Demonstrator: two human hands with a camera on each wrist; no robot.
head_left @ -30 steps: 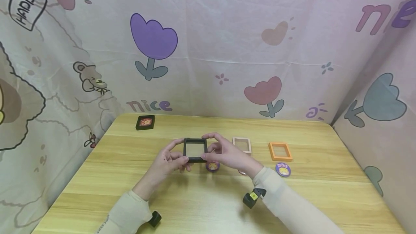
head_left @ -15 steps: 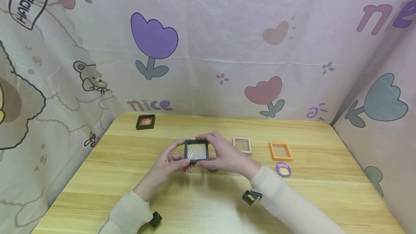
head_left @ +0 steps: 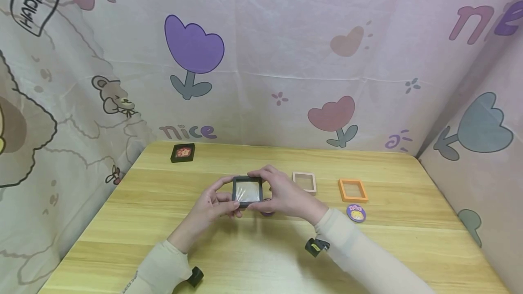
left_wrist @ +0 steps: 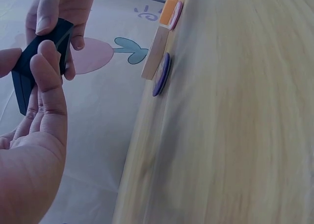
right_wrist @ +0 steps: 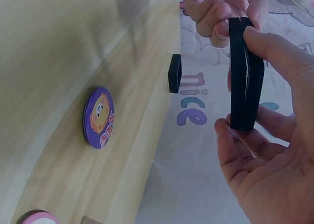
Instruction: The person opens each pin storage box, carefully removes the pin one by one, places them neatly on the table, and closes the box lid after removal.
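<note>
A square black display frame (head_left: 248, 191) with clear film across its middle is held up over the table by both hands. My left hand (head_left: 214, 201) grips its left side, thumb at the lower left corner. My right hand (head_left: 282, 194) holds its right side, with thumb at the bottom edge and fingers on the top edge. Light glares on the film, and nothing shows inside. Seen edge-on in the right wrist view, the black frame (right_wrist: 239, 77) has a thin gap between its two halves. A purple badge with a cartoon lion (right_wrist: 99, 117) lies below, partly hidden by my right hand in the head view.
Right of the hands lie a pale pink frame (head_left: 304, 174), an orange frame (head_left: 341, 191) and a purple round badge (head_left: 356, 213). A pink-rimmed badge (right_wrist: 39, 218) shows in the right wrist view. A black frame with a red picture (head_left: 182, 153) sits at the back left.
My right thumb and fingers have shifted left along the frame's bottom and top edges. Bright reflections now show on its film. The left hand has barely moved.
</note>
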